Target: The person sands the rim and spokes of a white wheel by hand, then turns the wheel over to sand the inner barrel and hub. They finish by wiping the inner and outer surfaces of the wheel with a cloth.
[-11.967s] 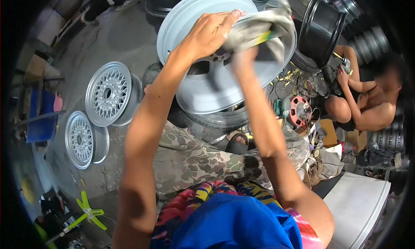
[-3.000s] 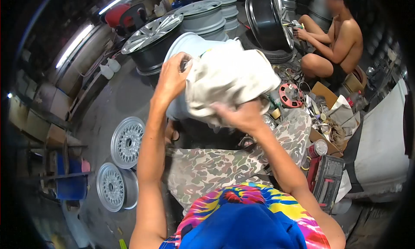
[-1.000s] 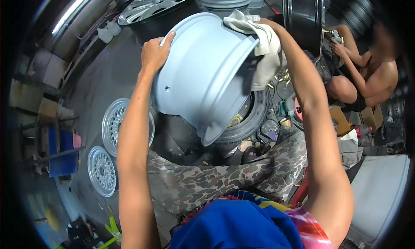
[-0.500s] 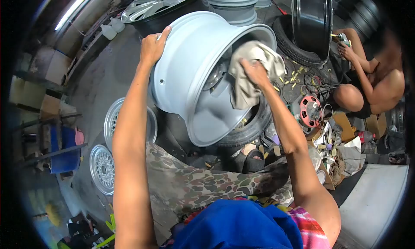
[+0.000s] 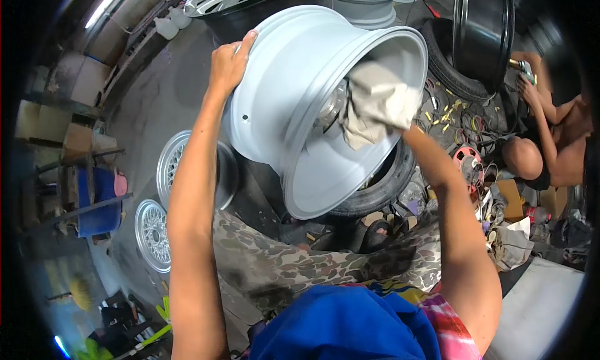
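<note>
A large pale grey wheel rim (image 5: pixel 281 97) is tilted on its edge over a black tyre (image 5: pixel 381 188), its open barrel facing me. My left hand (image 5: pixel 230 63) grips the rim's far upper edge and steadies it. My right hand is buried inside the barrel, covered by a beige cloth (image 5: pixel 375 104) that it presses against the inner face; only the wrist and forearm show. My camouflage trousers (image 5: pixel 294 260) lie below the rim.
Two silver mesh wheels (image 5: pixel 178 172) (image 5: pixel 153 235) lean on the floor at left. Another person (image 5: pixel 556 141) crouches at right beside a black rim (image 5: pixel 484 32). Cables, a red reel (image 5: pixel 469 160) and small parts litter the floor. Stacked rims stand behind.
The rim has tipped further toward me and my right hand with the cloth has gone deeper into the barrel. A second ago the cloth was up on the rim's top edge.
</note>
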A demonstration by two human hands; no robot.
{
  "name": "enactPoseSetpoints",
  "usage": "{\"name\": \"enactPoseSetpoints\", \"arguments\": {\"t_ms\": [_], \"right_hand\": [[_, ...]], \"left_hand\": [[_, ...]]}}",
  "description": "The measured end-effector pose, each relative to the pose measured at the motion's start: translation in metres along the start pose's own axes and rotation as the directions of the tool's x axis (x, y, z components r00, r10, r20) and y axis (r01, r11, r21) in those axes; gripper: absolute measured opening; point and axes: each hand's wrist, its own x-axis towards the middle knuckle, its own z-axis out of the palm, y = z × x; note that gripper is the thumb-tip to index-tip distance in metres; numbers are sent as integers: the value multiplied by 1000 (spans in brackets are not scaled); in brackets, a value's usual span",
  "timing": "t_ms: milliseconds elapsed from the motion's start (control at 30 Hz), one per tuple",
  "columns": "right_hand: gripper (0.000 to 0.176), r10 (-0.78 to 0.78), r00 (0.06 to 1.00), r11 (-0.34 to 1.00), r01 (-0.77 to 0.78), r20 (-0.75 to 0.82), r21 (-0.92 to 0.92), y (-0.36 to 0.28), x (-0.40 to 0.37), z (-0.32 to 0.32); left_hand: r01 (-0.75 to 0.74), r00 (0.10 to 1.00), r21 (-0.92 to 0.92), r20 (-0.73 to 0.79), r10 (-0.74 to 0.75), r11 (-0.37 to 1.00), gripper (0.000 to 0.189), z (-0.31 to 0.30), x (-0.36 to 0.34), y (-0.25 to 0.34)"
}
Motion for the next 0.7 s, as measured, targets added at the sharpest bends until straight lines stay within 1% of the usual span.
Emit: {"name": "enactPoseSetpoints", "arguments": {"t_ms": [33,67,100,133,167,200,233,267,333,367,400,433,467,500,533,600,633,667,700], "right_hand": [[67,-9,986,1000,8,169,6,-16,-13,33],[67,-29,956,999,19,293,38,-42,-28,67],[67,-67,929,993,28,364,112,-78,-46,91],[68,-119,926,968,28,358,249,-121,-61,109],[68,-164,941,906,24,296,424,-163,-73,115],[73,-326,936,738,165,132,654,-186,-34,187],[69,-406,913,543,210,36,813,-215,-51,175],[65,-453,888,316,247,-83,916,-237,-74,145],[57,-515,857,481,269,21,834,-245,-96,82],[56,-435,876,190,315,-208,930,-245,-104,74],[51,-308,929,3,215,-203,977,-237,-101,58],[45,-188,968,-195,129,-166,972,-228,-98,36],[43,59,940,-488,321,-336,812,-227,-108,3],[43,169,891,-554,440,-422,707,-224,-152,-38],[44,286,823,-597,554,-491,581,-214,-192,-69],[45,275,791,-636,576,-546,514,-187,-219,-82],[44,348,770,-558,628,-535,543,-193,-225,-76],[47,408,766,-443,642,-496,626,-201,-225,-66],[48,422,764,-359,636,-488,684,-207,-232,-57]], "left_hand": [[5,1000,-15,-17,-5,1000,73,1,0,-7],[12,999,-32,-33,-13,999,73,1,-2,-13],[18,999,-39,-34,-20,999,73,0,-5,-16],[34,999,-32,-19,-35,999,73,-1,-6,-18],[45,999,-23,-9,-45,999,72,-4,-6,-18],[41,999,-28,-13,-41,999,72,-6,-6,-19],[30,1000,-17,-4,-30,999,71,-6,-7,-20],[12,1000,-11,5,-12,1000,71,-4,-7,-18],[-10,1000,-51,3,10,999,70,-1,-11,-11],[-13,1000,-70,-6,13,997,70,-2,-11,-10],[-26,1000,-76,-19,25,997,70,-2,-11,-9],[-44,999,-94,-12,43,995,70,-2,-13,-10],[-58,998,-114,-5,58,992,69,0,-15,-12],[-68,997,-112,-47,63,991,69,4,-17,-12],[-77,996,-127,-57,70,989,69,1,-18,-8],[-50,998,-91,24,53,995,70,0,-22,-2],[-69,997,-102,8,71,992,70,1,-24,2],[-79,997,-110,7,80,991,70,3,-27,4],[-102,995,-91,8,103,991,69,3,-30,6]]}}
